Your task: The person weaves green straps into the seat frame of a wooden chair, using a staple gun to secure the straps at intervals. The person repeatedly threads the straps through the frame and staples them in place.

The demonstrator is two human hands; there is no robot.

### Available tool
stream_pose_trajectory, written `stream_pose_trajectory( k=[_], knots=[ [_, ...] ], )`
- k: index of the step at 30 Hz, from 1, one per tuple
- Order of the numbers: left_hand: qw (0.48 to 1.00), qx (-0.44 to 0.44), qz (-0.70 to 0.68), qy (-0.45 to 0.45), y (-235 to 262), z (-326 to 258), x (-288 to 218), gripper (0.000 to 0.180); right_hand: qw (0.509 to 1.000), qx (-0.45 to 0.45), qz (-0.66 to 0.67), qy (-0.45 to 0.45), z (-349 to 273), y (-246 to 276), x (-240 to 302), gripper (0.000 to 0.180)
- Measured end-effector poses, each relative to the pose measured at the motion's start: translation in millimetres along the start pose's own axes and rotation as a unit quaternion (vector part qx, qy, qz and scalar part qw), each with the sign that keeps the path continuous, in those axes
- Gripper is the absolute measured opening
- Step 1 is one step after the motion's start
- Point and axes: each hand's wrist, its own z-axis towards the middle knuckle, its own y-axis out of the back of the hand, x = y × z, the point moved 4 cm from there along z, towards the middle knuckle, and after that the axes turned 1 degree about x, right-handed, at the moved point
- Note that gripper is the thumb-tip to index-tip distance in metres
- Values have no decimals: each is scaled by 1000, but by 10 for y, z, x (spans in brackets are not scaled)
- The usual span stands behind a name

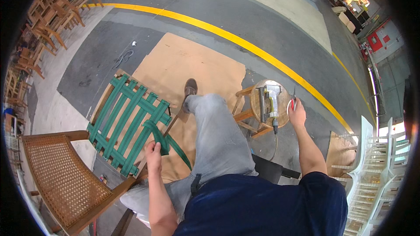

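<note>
Head view, looking down at a seated person in grey trousers and a dark blue shirt. Left hand [153, 152] is clenched around a loose end of green webbing strap [162, 139], at the near edge of a wooden seat frame [127, 122] already woven with crossing green bands. The frame stands tilted on the floor, just left of the person's left leg, and the strap tail hangs down past the hand toward the knee. Right hand [297, 112] is out to the right, grasping a small red-handled tool [293, 100] whose thin tip points up; tool type too small to tell. This hand sits at the rim of a round wooden stool [258, 100] used as a surface, with a pneumatic stapler [270, 102] lying on top and its hose trailing down beside the stool.

The raised left leg and brown shoe [190, 88] lie between the frame and the stool, so the two hands are well apart. A cane-seat chair [61, 179] crowds the lower left, near the frame's bottom corner. Cardboard sheet [192, 61] covers the floor under the work. Yellow floor line [245, 46] runs diagonally behind. Stacked wooden chairs [48, 13] far left, white chairs [372, 170] stacked at right.
</note>
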Motion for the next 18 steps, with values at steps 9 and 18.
stream_pose_trajectory(
  k=[9,18],
  knots=[
    [989,-115,83,34,-108,-278,27,22,988,70,-95,97,-314,-293,237,46],
    [964,-31,-175,-197,-323,-1107,-1658,19,803,284,302,428,-1026,69,3107,65]
  ],
)
